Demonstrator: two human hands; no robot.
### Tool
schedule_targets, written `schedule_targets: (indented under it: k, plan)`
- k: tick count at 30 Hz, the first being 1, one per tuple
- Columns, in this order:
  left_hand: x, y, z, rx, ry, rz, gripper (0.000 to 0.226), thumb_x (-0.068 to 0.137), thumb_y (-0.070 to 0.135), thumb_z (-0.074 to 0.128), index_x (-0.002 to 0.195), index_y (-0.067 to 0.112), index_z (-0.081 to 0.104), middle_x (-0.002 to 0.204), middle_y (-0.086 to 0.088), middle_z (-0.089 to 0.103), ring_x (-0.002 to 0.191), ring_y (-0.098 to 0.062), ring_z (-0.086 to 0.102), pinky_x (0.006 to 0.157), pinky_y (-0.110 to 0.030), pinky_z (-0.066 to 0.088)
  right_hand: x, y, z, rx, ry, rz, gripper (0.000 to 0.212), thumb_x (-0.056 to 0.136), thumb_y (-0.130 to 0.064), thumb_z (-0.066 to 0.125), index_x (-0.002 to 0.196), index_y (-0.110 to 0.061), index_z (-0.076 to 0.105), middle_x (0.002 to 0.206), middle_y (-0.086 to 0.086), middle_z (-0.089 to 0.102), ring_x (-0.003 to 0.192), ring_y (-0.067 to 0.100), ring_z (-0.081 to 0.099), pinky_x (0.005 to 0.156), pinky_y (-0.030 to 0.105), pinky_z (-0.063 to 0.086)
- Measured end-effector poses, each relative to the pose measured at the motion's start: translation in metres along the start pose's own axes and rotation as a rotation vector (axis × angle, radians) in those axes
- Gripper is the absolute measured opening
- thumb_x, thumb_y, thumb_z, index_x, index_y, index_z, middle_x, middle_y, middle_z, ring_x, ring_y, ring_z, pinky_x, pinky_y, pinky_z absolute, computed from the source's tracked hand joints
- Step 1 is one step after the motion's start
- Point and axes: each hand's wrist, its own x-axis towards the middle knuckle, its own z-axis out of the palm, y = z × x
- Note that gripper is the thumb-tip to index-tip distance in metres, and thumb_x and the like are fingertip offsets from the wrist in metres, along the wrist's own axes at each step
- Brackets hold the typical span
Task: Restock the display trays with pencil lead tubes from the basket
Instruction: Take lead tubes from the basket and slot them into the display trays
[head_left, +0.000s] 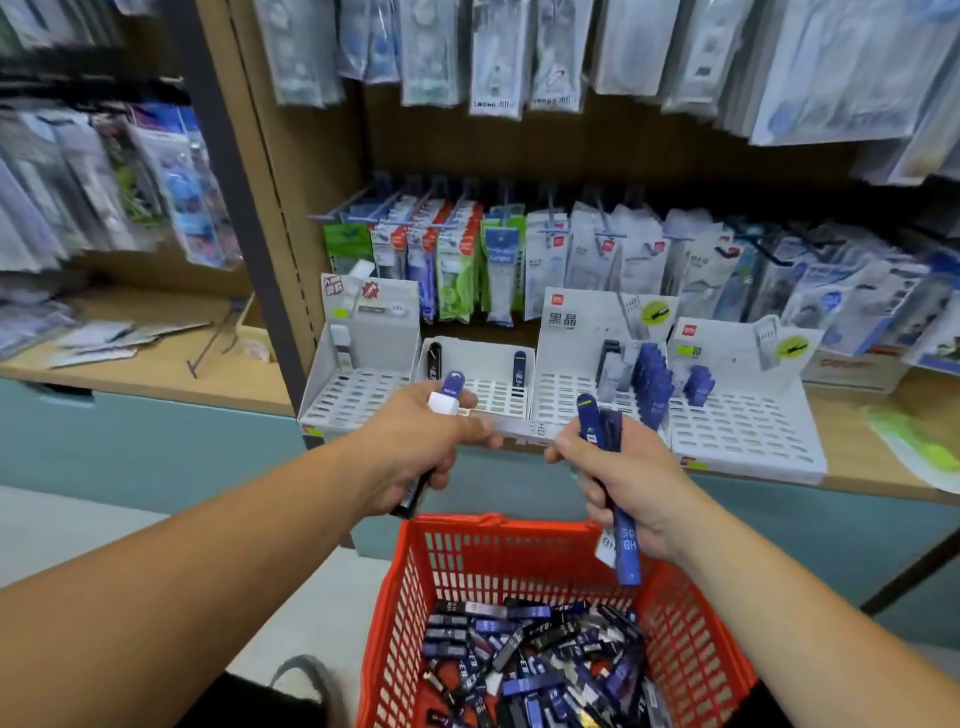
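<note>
Left hand, right hand holding tubes, basket

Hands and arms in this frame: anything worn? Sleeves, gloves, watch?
Left hand and right hand are bare: no gloves, watch or wristbands visible. Left forearm and right forearm are uncovered to the frame edge; no sleeves in view.

We saw the basket cut off at 6 o'clock. The left hand and right hand hid most of their tubes; we couldn't count them. Packets at 9 o'clock and hanging packs at 12 were blurred, print unreadable.
</note>
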Motion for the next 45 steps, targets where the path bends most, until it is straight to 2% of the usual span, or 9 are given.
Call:
schedule_targets:
  k: [3,6,11,19,25,29,35,41,45]
  plan:
    - [0.02,-0.003,0.004,0.081,-0.076,0.02,0.017,0.094,0.012,0.073,0.108,0.005,0.067,0.098,-0.017,0.078,0.051,-0.015,0.031,0.046,-0.024,0.032,0.013,0.0,-0.005,0.035,0.12,-0.005,0.017,0.097,-0.011,0.067,0.108,-0.01,0.054,0.091,0.018,0.075,0.047,0.018,0.033,0.042,0.023,0.029]
    - [0.039,-0.006,0.006,0.129,-0.149,0.021,0.009,0.096,0.013,0.071,0.101,0.007,0.067,0.095,-0.017,0.078,0.049,-0.015,0.031,0.046,-0.024,0.031,0.025,-0.002,-0.01,0.065,0.223,0.013,0.018,0.095,-0.012,0.07,0.109,-0.014,0.059,0.092,0.018,0.076,0.046,0.016,0.034,0.042,0.022,0.027]
    - [0.059,-0.016,0.021,0.198,-0.252,0.001,0.008,0.095,0.015,0.072,0.095,0.011,0.065,0.074,-0.014,0.071,0.044,-0.016,0.032,0.044,-0.023,0.03,0.037,-0.003,-0.018,0.032,0.316,-0.037,0.015,0.091,-0.015,0.076,0.103,-0.013,0.067,0.06,0.007,0.051,0.044,0.017,0.037,0.041,0.024,0.03]
    - [0.088,-0.006,0.067,0.064,-0.228,0.025,0.026,0.1,0.034,0.066,0.087,0.014,0.056,0.06,-0.005,0.054,0.043,-0.014,0.041,0.043,-0.024,0.037,0.053,-0.027,-0.072,-0.278,0.579,-0.222,0.007,0.09,-0.012,0.075,0.091,-0.015,0.068,0.057,-0.008,0.057,0.04,0.005,0.044,0.046,0.024,0.037]
    - [0.108,-0.003,0.082,0.018,-0.138,0.053,0.038,0.1,0.049,0.061,0.093,0.012,0.055,0.056,-0.007,0.048,0.039,-0.019,0.043,0.042,-0.026,0.04,0.09,-0.029,-0.099,-0.536,0.562,-0.281,0.006,0.092,-0.009,0.071,0.091,-0.013,0.066,0.07,-0.01,0.063,0.053,-0.003,0.053,0.06,0.022,0.04]
    - [0.123,-0.006,0.084,0.013,-0.1,0.053,0.035,0.098,0.046,0.064,0.089,0.015,0.053,0.054,-0.003,0.042,0.042,-0.019,0.036,0.044,-0.026,0.036,0.109,-0.023,-0.116,-0.638,0.585,-0.281,0.011,0.091,-0.012,0.072,0.086,-0.02,0.065,0.085,-0.004,0.07,0.079,0.014,0.064,0.071,0.029,0.046]
    - [0.139,-0.013,0.097,0.017,-0.106,0.034,0.032,0.097,0.035,0.07,0.08,0.015,0.052,0.059,-0.006,0.043,0.043,-0.019,0.036,0.043,-0.027,0.036,0.133,-0.038,-0.131,-0.665,0.483,-0.32,0.012,0.091,-0.015,0.074,0.087,-0.023,0.066,0.079,-0.012,0.066,0.068,-0.006,0.058,0.064,0.014,0.043]
    - [0.148,-0.015,0.11,0.031,-0.125,0.04,0.034,0.097,0.034,0.07,0.075,0.014,0.053,0.061,-0.008,0.047,0.042,-0.02,0.036,0.044,-0.029,0.038,0.148,-0.032,-0.139,-0.751,0.413,-0.318,0.019,0.09,-0.016,0.075,0.083,-0.029,0.064,0.07,-0.026,0.063,0.07,-0.006,0.058,0.067,0.018,0.043]
    - [0.151,-0.018,0.11,0.026,-0.13,0.026,0.033,0.096,0.036,0.071,0.077,0.015,0.054,0.064,-0.01,0.048,0.044,-0.02,0.037,0.046,-0.031,0.039,0.155,-0.028,-0.139,-0.749,0.395,-0.326,0.014,0.089,-0.016,0.077,0.089,-0.026,0.067,0.075,-0.022,0.064,0.074,-0.005,0.06,0.071,0.016,0.044]
